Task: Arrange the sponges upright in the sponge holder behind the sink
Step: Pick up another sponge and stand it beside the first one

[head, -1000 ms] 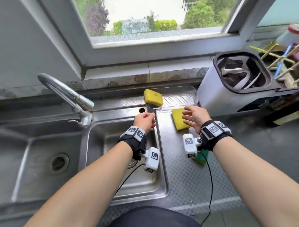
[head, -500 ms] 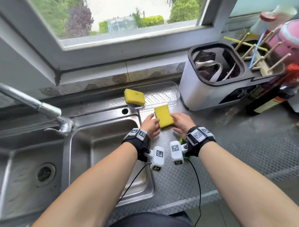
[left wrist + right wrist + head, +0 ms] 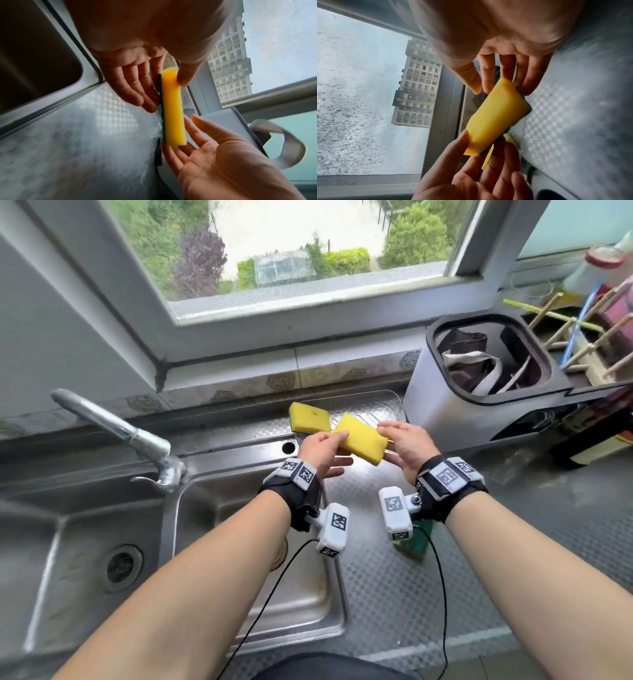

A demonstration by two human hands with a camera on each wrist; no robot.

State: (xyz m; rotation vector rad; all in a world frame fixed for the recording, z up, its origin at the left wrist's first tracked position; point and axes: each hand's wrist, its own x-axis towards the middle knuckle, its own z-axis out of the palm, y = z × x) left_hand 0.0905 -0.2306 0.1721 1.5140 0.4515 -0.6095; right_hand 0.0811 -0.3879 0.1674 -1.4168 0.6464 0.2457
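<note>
**Sponge held between both hands, above counter**

Head view: held sponge (image 3: 358, 442) raised over the counter (image 3: 513, 542), just right of the sink (image 3: 246, 604), yellow face up, tilted down toward the right. Pinched at its left end by left hand (image 3: 320, 451), thumb on top, fingers beneath; gripped at its right end by right hand (image 3: 406, 448), fingers over the far edge. Second sponge (image 3: 309, 417) propped at the left end of the clear holder (image 3: 383, 405), behind the sink, just beyond the held one, tilted rather than upright. Green-backed sponge (image 3: 412, 544) lying flat on counter under the right wrist camera, mostly hidden. Also here only: faucet (image 3: 116, 428) at left, grey bin (image 3: 479, 392) at right, drying rack (image 3: 589, 337) behind it, window (image 3: 291, 261) above.

Left wrist view, not given by the head: held sponge (image 3: 172, 108) edge-on, thin green scrub layer along one side, yellow foam the rest. Left hand (image 3: 137, 75) clamped on it, thumb against yellow, fingers (image 3: 130, 89) against green. Right hand (image 3: 214, 159) palm-up at the other end, fingers nearly straight, tips against the sponge.

Right wrist view: held sponge (image 3: 498, 116) broad yellow face on, green rim just showing. Right hand (image 3: 505, 56) pinching one corner, thumb and fingers closed on it; left hand (image 3: 476, 175) wrapped on the opposite end. Sliver of second sponge (image 3: 489, 155) visible past it. Holder too blurred here to make out.
</note>
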